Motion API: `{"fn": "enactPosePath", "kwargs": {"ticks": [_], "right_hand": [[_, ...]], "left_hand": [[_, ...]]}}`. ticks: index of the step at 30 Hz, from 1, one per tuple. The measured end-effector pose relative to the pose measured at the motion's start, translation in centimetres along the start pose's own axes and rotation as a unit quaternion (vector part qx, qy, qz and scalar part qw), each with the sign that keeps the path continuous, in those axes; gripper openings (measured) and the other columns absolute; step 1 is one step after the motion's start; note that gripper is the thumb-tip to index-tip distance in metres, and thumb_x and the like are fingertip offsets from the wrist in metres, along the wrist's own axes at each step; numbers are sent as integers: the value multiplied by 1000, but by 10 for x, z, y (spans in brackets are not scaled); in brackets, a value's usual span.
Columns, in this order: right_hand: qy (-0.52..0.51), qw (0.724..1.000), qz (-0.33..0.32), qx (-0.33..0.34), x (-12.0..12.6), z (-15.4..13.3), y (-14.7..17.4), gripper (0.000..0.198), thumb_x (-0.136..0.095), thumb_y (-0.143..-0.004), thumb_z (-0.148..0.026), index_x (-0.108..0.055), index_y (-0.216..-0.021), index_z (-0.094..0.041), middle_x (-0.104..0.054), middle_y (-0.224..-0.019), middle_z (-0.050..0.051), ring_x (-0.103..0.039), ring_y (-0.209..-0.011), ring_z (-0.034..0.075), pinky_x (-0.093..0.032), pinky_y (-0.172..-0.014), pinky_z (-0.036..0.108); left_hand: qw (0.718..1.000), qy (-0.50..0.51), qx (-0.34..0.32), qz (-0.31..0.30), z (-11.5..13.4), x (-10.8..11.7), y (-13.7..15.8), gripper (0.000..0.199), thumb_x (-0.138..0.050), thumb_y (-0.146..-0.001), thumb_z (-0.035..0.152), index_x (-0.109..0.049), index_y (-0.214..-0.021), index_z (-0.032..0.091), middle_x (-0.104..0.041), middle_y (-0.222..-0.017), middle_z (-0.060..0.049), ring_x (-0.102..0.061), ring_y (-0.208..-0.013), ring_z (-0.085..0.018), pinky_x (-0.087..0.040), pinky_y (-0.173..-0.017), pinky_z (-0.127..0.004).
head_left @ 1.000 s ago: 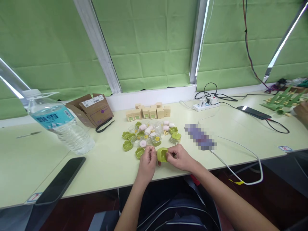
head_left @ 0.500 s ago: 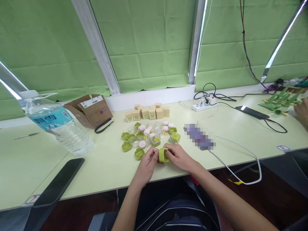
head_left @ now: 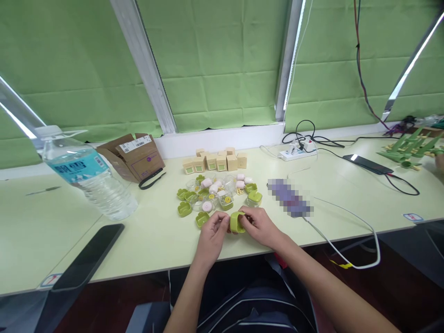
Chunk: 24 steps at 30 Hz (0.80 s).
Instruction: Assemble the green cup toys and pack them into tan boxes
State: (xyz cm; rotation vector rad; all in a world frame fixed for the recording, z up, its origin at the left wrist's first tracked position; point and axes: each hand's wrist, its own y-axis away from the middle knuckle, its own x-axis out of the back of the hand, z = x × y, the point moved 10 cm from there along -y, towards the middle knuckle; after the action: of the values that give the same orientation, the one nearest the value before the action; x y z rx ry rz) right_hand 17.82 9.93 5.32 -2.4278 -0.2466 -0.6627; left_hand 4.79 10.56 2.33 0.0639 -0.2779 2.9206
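Observation:
A small green plastic cup is held on its side just above the table's front part, its hollow facing right. My right hand grips it, with fingertips reaching inside. Against the cup's left side, my left hand is closed in a pinch; what lies between thumb and finger is hidden. Beyond the hands sits a pile of green flower-shaped cups, clear plastic cases and pale pink cylinders. A case with a green lid stands at the pile's right.
Several small cardboard boxes stand behind the pile. At left are a large water bottle, an open carton and a black phone. On the right lie a blurred-out purple device, cables, a power strip and another phone.
The view has shifted slightly, moving the scene a little to the right. Both hands keep the same grip around the green cup. At far right, another person's hand has mostly left the view.

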Motion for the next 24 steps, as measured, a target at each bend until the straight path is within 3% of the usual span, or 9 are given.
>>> {"fn": "enactPosePath", "kwargs": {"ticks": [3, 6, 9, 12, 19, 24], "right_hand": [[-3, 1000, 14, -18, 2, 3, 0, 29, -46, -97, -25, -51, -69, -19, -53, -61, -2, -45, -55, 11, -32, -57, 25], [-16, 999, 24, -43, 0, 9, -1, 33, -52, -94, -26, -47, -62, -19, -49, -54, -4, -41, -50, 10, -29, -52, 24], [-27, 996, 31, -79, 0, 16, -2, 35, -55, -92, -26, -50, -59, -18, -51, -51, -3, -40, -47, 9, -30, -50, 23], [-9, 995, 10, -98, 1, 14, -5, 35, -56, -93, -26, -56, -59, -17, -54, -52, -3, -42, -49, 9, -30, -51, 23], [114, 990, -52, -68, 12, -8, -13, 33, -53, -95, -27, -58, -63, -17, -59, -61, -1, -48, -56, 10, -30, -57, 25], [156, 985, 38, -61, 53, -6, -27, 44, -46, -100, -39, -59, -63, -18, -57, -57, -1, -46, -54, 12, -30, -57, 26]], "left_hand": [[999, 38, 5, -10, 1, -1, 2, 46, -53, -96, 56, -63, -120, 18, -71, -104, -9, -68, -82, -18, -56, -78, -32], [997, 46, 1, -59, 5, -11, 4, 49, -59, -93, 54, -63, -127, 19, -68, -123, -12, -68, -103, -23, -57, -90, -35], [992, 71, 35, -95, 1, -20, 6, 52, -73, -86, 46, -61, -129, 20, -70, -121, -11, -68, -108, -24, -57, -94, -37], [990, 97, 53, -85, -4, -18, 5, 54, -77, -83, 41, -60, -130, 19, -71, -121, -11, -68, -110, -24, -56, -98, -37], [994, 88, 37, -59, -8, -11, 3, 54, -80, -81, 38, -59, -128, 20, -69, -121, -11, -67, -106, -22, -54, -96, -35], [998, 61, 21, -23, -12, -3, 1, 54, -83, -76, 41, -61, -121, 20, -68, -114, -9, -65, -91, -17, -55, -86, -31]]}}
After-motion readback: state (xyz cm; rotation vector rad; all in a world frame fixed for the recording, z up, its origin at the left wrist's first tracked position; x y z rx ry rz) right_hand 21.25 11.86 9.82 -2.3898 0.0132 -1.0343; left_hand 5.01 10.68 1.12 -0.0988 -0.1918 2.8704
